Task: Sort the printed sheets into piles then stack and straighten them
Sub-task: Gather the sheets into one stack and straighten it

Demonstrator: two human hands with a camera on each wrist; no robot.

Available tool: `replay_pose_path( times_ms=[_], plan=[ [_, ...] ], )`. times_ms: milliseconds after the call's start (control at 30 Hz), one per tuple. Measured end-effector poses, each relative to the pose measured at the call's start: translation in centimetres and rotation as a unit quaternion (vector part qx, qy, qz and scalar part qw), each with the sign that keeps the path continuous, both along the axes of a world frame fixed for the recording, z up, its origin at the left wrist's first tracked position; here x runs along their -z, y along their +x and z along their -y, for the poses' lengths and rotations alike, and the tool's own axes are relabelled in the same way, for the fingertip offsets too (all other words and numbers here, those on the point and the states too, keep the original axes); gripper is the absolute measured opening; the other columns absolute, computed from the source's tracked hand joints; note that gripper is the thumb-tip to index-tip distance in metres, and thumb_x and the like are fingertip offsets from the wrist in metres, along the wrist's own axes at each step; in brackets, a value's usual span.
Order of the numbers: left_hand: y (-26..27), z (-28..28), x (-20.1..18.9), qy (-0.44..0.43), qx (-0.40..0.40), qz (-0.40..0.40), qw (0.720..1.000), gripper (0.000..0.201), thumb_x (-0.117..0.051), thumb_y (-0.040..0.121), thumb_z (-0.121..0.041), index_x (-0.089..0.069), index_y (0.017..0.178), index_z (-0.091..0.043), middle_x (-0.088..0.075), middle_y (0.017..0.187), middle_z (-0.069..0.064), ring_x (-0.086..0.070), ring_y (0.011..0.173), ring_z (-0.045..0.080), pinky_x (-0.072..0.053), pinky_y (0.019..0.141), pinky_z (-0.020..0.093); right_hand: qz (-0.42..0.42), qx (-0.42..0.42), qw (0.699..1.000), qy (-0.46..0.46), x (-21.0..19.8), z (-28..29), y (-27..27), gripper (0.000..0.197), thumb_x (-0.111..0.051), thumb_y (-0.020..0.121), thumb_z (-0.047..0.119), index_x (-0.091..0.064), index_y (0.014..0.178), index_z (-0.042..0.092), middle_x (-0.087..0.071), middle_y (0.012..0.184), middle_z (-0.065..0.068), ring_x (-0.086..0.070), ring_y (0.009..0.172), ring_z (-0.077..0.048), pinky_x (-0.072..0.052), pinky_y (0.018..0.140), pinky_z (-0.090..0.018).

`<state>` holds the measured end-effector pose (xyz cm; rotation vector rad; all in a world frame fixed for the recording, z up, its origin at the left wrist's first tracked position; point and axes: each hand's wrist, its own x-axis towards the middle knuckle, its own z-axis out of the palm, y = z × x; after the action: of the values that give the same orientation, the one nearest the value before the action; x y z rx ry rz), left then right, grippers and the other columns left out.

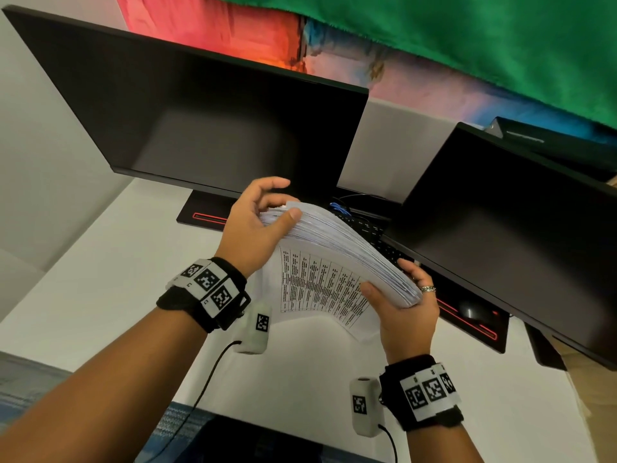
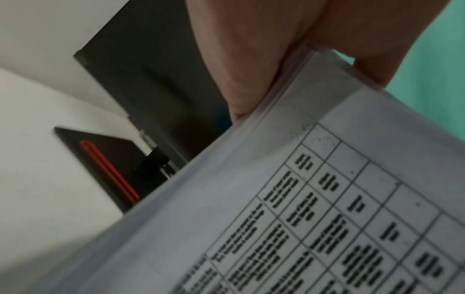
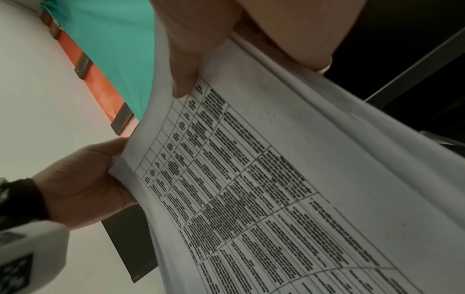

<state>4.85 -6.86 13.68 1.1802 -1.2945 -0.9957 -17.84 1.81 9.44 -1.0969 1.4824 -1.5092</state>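
While both hands hold it above the surface (image 1: 100,295), the stack of sheets (image 1: 337,248) runs from upper left to lower right. Left hand (image 1: 257,225) fingers curl round its upper-left end, and right hand (image 1: 409,312) fingers grip the lower-right end.

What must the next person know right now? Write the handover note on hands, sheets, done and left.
Left hand: grips the far end of the stack of printed sheets, thumb on top.
Right hand: grips the near end, thumb on the printed table side.
Sheets: held bowed in the air above the white desk, between the two monitors.
Done: no piles visible on the desk.
Left: sort into piles, stack, straighten.
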Motion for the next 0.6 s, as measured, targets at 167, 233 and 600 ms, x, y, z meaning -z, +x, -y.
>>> replay_pose_path(
  times_ms=[167, 233, 600],
  plan=[
    [1.8, 0.2, 1.1, 0.012, 0.094, -0.054, 0.994, 0.077, -0.08, 0.072, -0.023, -0.04, 0.137, -0.023, -0.068, 0.119, 0.009, -0.069, 0.102, 0.017, -0.056, 0.083, 0.028, -0.008, -0.008, 1.0, 0.024, 0.5, 0.6, -0.5, 0.03, -0.081, 0.071, 0.006, -0.068, 0.094, 0.018, -0.075, 0.09, 0.018, -0.073, 0.087, -0.003, -0.061, 0.073, -0.022],
    [2.7, -0.1, 1.9, 0.049, 0.167, -0.061, 0.983, 0.098, -0.089, 0.06, -0.017, -0.035, 0.141, -0.03, -0.065, 0.124, 0.01, -0.068, 0.106, 0.021, -0.057, 0.085, 0.03, 0.002, -0.008, 0.999, 0.032, 0.7, 0.7, -0.9, 0.024, -0.08, 0.069, 0.011, -0.07, 0.089, 0.02, -0.076, 0.088, 0.015, -0.073, 0.086, -0.006, -0.059, 0.072, -0.018],
    [0.9, -2.9, 3.1, 0.03, 0.171, -0.01, 0.985, 0.057, -0.087, 0.066, -0.015, -0.053, 0.111, -0.016, -0.064, 0.104, -0.007, -0.067, 0.095, 0.009, -0.057, 0.079, 0.025, 0.046, 0.023, 0.999, 0.004, -0.2, -0.5, -1.3, 0.061, -0.089, 0.053, 0.017, -0.065, 0.108, 0.021, -0.072, 0.103, -0.005, -0.073, 0.091, -0.018, -0.06, 0.07, -0.029]
  ],
)
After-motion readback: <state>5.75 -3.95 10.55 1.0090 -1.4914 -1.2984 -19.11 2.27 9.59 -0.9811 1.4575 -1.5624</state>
